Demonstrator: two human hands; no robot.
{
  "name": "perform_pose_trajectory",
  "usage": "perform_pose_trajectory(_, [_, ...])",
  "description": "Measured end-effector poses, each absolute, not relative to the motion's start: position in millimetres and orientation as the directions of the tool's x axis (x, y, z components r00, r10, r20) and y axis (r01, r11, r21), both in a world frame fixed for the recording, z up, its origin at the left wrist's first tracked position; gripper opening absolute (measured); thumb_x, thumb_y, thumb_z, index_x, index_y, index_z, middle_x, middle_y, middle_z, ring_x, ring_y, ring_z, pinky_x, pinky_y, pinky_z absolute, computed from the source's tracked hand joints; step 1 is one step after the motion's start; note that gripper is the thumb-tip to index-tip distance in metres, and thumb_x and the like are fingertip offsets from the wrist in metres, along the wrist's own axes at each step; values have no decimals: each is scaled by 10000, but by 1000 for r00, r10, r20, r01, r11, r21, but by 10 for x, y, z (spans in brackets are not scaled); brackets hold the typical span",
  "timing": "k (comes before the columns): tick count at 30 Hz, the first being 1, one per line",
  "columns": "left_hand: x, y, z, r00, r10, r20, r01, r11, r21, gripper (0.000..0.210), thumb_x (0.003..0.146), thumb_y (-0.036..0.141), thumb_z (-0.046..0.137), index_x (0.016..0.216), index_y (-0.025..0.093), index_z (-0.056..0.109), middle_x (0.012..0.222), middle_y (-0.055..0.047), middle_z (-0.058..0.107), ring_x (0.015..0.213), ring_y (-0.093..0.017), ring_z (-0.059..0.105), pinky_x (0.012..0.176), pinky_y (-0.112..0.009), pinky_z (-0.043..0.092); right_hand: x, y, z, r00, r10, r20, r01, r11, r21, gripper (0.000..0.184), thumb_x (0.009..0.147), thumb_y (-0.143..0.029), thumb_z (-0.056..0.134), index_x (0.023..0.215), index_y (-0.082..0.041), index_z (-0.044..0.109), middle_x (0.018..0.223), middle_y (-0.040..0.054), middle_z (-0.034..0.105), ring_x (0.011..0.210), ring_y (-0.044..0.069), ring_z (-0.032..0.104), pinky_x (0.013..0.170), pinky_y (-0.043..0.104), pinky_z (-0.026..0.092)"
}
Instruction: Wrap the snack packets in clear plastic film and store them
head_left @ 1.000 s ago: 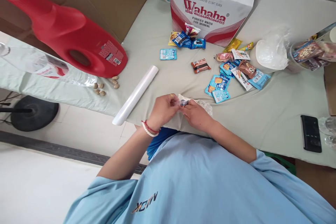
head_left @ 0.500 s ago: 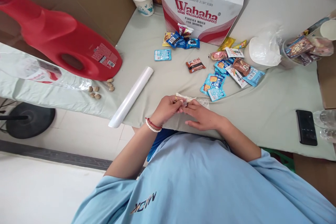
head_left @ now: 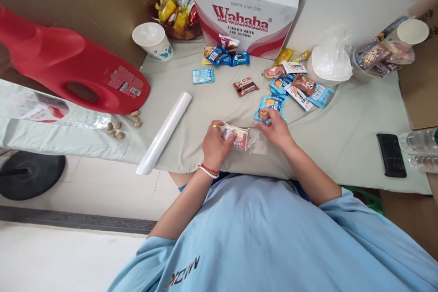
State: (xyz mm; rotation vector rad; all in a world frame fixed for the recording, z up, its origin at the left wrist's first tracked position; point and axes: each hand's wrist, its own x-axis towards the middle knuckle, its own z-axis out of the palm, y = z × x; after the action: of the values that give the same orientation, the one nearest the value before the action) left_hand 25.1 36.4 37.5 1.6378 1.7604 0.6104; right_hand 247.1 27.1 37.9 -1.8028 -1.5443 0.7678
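Near the table's front edge, my left hand (head_left: 216, 147) grips the left end of a small red-and-cream snack packet (head_left: 242, 138), its thumb lying over the printed front. Clear plastic film (head_left: 258, 141) lies around the packet and sticks out past its right end. My right hand (head_left: 276, 133) hovers to the right of the film, thumb and fingers curled but apart, with nothing visible between them. Its fingertips overlap the blue snack packets (head_left: 278, 104) in view; whether they touch cannot be told.
A white film roll (head_left: 164, 133) lies at left, by a red jug (head_left: 102, 66) and several nuts (head_left: 117, 125). More snacks (head_left: 245, 86), a paper cup (head_left: 153, 42), a white bowl (head_left: 326, 67) and a Wahaha box (head_left: 246, 13) stand farther back. A phone (head_left: 392, 155) lies right.
My hands, together at the packet before, are now apart. The right hand has moved right and away toward the blue packets. My left hand now lies over the packet, which shows more plainly.
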Motion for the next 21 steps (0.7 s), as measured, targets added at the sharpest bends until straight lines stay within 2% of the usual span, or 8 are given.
perform_pose_trajectory(3, [210, 396, 297, -47, 985, -163, 684, 151, 714, 637, 729, 446, 830, 1260, 186, 592, 1156, -102, 612, 979, -252, 627, 847, -371, 492, 2520, 260, 331, -25, 977, -213, 773, -116, -624, 546, 841, -411, 752, 1322, -176, 650, 1004, 78, 708, 900, 233, 625, 764, 314, 474])
perform_pose_trajectory(6, [173, 418, 233, 29, 968, -249, 682, 163, 713, 559, 764, 538, 793, 1163, 178, 637, 1102, -115, 640, 948, -264, 635, 858, -400, 504, 2624, 100, 293, -143, 937, -319, 819, -70, -570, 278, 831, -202, 657, 1101, -186, 719, 907, 40, 701, 805, 189, 611, 718, 278, 431])
perform_pose_trajectory(8, [174, 414, 217, 63, 962, -264, 667, 157, 728, 512, 782, 560, 768, 1114, 192, 639, 1077, -107, 667, 930, -264, 642, 835, -397, 504, 2729, -9, 273, -176, 934, -312, 781, -61, -622, 241, 801, -144, 616, 1015, -177, 721, 884, 31, 687, 774, 169, 603, 713, 266, 438])
perform_pose_trajectory(12, [238, 383, 242, 40, 970, -241, 667, 154, 729, 462, 769, 517, 780, 1042, 207, 572, 1022, -86, 683, 946, -271, 656, 829, -393, 495, 2806, -90, 250, -78, 956, -283, 583, -186, -791, 387, 939, -323, 583, 1283, -160, 652, 1027, 64, 709, 820, 174, 647, 750, 290, 519])
perform_pose_trajectory(14, [276, 364, 266, 18, 975, -223, 676, 152, 721, 466, 759, 496, 792, 1026, 218, 530, 982, -62, 666, 923, -266, 655, 838, -398, 493, 2728, -78, 250, 0, 956, -295, 601, -236, -764, 498, 960, -427, 614, 1387, -171, 598, 1103, 87, 713, 852, 188, 658, 770, 308, 531])
perform_pose_trajectory(16, [312, 331, 281, -1, 977, -213, 659, 161, 735, 492, 747, 478, 806, 1034, 225, 497, 945, -36, 639, 879, -249, 648, 836, -398, 499, 2610, -72, 252, 3, 953, -303, 716, -213, -664, 415, 939, -394, 664, 1294, -179, 665, 1074, 91, 712, 875, 206, 649, 793, 318, 519])
perform_pose_trajectory(18, [355, 269, 275, -27, 986, -167, 623, 147, 768, 524, 735, 451, 820, 1062, 225, 479, 956, -29, 621, 872, -235, 643, 834, -391, 513, 2504, -94, 250, -50, 962, -267, 790, -126, -600, 218, 934, -301, 653, 1094, -178, 734, 1014, 92, 697, 912, 222, 636, 831, 329, 505])
perform_pose_trajectory(21, [457, 113, 206, -52, 991, 122, 628, -63, 776, 522, 759, 399, 805, 1130, 215, 488, 1063, -70, 608, 977, -247, 637, 871, -401, 527, 2407, -171, 235, -50, 988, -150, 701, -72, -710, 173, 952, -253, 586, 979, -179, 740, 1000, 96, 683, 961, 229, 628, 881, 348, 510])
